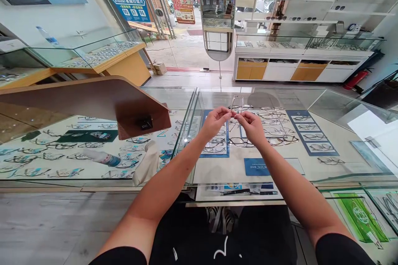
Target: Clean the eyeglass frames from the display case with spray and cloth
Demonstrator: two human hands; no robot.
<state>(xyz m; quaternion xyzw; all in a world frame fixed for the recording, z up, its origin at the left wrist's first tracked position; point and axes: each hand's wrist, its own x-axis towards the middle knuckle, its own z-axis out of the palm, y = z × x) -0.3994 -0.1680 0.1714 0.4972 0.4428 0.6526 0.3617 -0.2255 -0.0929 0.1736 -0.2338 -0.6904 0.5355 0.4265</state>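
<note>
Both hands meet above the glass counter, fingertips nearly touching. My left hand is closed in a pinch on a pair of glasses, whose thin temples point up and away. My right hand pinches the same glasses from the other side. The fingers cover most of the frame, so its lenses are hard to make out. Under the glass, rows of eyeglasses lie behind and below the hands, some on blue display cards.
On the left counter stand a brown-backed panel, a bottle and a beige cloth. A tall mirror stands beyond the counter. Farther back are display cabinets. A green item lies at lower right.
</note>
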